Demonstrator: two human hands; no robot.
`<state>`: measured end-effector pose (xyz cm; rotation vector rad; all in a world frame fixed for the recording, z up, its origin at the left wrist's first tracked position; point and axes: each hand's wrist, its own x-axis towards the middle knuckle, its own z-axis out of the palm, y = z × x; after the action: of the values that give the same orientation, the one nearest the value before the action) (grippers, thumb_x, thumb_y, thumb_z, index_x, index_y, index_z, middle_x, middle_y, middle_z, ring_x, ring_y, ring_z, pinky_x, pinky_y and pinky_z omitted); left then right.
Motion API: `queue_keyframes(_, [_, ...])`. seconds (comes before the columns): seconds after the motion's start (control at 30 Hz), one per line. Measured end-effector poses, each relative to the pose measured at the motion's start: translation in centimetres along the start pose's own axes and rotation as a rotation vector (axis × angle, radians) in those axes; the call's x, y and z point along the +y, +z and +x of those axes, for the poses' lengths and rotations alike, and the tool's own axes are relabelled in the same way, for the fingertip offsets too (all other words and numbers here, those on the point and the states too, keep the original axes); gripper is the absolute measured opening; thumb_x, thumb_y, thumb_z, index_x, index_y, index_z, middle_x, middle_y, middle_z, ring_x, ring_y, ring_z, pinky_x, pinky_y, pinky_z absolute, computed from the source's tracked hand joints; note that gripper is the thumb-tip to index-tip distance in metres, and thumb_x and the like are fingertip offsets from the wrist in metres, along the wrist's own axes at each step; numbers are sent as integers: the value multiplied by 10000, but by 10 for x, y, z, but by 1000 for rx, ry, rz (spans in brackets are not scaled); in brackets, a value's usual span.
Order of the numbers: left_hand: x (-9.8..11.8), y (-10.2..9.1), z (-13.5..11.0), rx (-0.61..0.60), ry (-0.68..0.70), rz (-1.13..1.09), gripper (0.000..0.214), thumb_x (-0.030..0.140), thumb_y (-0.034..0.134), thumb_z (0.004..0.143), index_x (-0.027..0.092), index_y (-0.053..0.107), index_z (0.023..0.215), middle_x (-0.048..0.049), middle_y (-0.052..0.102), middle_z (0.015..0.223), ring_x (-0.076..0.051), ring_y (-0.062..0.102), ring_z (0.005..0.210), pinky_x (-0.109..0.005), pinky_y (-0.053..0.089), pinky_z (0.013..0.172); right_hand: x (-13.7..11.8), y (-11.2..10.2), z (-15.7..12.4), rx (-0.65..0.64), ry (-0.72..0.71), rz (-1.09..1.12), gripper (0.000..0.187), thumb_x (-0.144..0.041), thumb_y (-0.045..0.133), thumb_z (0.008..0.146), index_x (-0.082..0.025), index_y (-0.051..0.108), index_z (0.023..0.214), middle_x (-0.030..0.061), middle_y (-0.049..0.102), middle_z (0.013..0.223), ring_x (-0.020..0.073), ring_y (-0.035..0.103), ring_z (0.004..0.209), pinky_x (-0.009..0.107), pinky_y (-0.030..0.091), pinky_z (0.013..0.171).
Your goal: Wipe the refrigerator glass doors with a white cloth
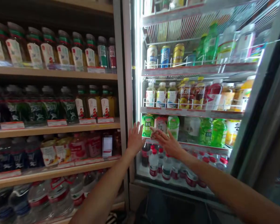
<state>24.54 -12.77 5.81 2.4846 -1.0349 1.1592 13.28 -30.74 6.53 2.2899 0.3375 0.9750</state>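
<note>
My left hand [135,137] is raised at the left edge of the lit drinks cooler, fingers spread, with nothing in it. It is beside a green drink bottle [147,123] on the lower shelf. My right hand [166,141] reaches across the front of that shelf, its fingers stretched toward the left. A dark, mottled patch shows at its fingertips, too blurred to make out. Behind this hand stand a reddish-labelled bottle [160,122] and a light green bottle [173,126]. Whether the fingers touch any bottle, I cannot tell.
Small red-capped water bottles [154,163] fill the cooler floor. Upper cooler shelves hold cans [165,57] and juice bottles [213,96], behind wire rails. To the left, a wooden rack [49,72] carries rows of bottles. A dark door edge [254,124] borders the cooler's right side.
</note>
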Motion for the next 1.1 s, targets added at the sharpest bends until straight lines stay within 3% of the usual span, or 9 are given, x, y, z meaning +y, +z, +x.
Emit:
queue_keyframes(0.17, [15,-6,6,-15,4,-18,647,346,533,821,144,297,1388,-134,192,1486,-283,169,1373,-510,234,1086,19,-13,-24,16,306,-25,602,-144,422,802,-187,327,1395,45,232,1490,276,66,1387,570,81,1081])
queue_keyframes(0.3, [35,-5,8,10,82,-45,644,345,528,818,152,302,1389,-131,209,1482,-285,169,1373,-503,239,1084,26,-12,-64,-60,146,-22,640,-98,438,767,-206,334,1389,31,298,1466,239,100,1385,532,56,1098])
queue_keyframes(0.37, [44,-2,9,21,123,-50,631,342,518,824,153,306,1387,-129,214,1480,-281,166,1374,-494,233,1088,34,-15,-75,-72,146,-28,646,-85,436,763,-227,341,1385,15,316,1457,231,125,1380,526,39,1100])
queue_keyframes(0.53, [57,5,12,38,94,-48,641,363,533,817,142,319,1379,-155,169,1488,-311,133,1375,-489,236,1084,53,-24,-79,8,505,-58,635,-126,444,780,-214,325,1398,50,223,1493,278,79,1384,557,72,1081])
queue_keyframes(0.7, [67,10,10,44,178,-36,653,373,543,812,146,314,1380,-146,188,1485,-291,132,1379,-481,216,1097,41,-9,-116,-49,248,-54,681,-88,445,751,-252,313,1399,15,305,1463,238,103,1384,522,45,1103])
queue_keyframes(0.77, [73,12,10,59,202,-43,655,372,553,805,148,323,1376,-150,195,1482,-299,122,1379,-482,219,1096,47,-10,-122,-38,297,-73,674,-92,448,753,-268,324,1392,8,324,1454,234,114,1383,522,51,1103])
queue_keyframes(0.9, [90,17,9,112,195,-78,623,380,548,809,139,366,1354,-166,215,1473,-318,134,1373,-493,221,1092,58,-17,-126,35,586,-121,612,-146,462,775,-221,370,1376,57,271,1476,288,96,1383,544,105,1083])
queue_keyframes(1.03, [110,19,9,118,324,-110,613,383,550,803,180,372,1353,-117,264,1465,-275,174,1373,-473,199,1109,51,-11,-154,-20,475,-107,627,-145,461,772,-258,354,1380,24,327,1452,262,146,1376,519,112,1094])
queue_keyframes(1.1, [120,19,11,125,340,-123,632,381,547,799,176,353,1364,-115,252,1470,-271,161,1376,-471,195,1111,58,-12,-163,-34,490,-113,628,-145,455,773,-276,352,1378,15,336,1447,256,157,1373,529,100,1093])
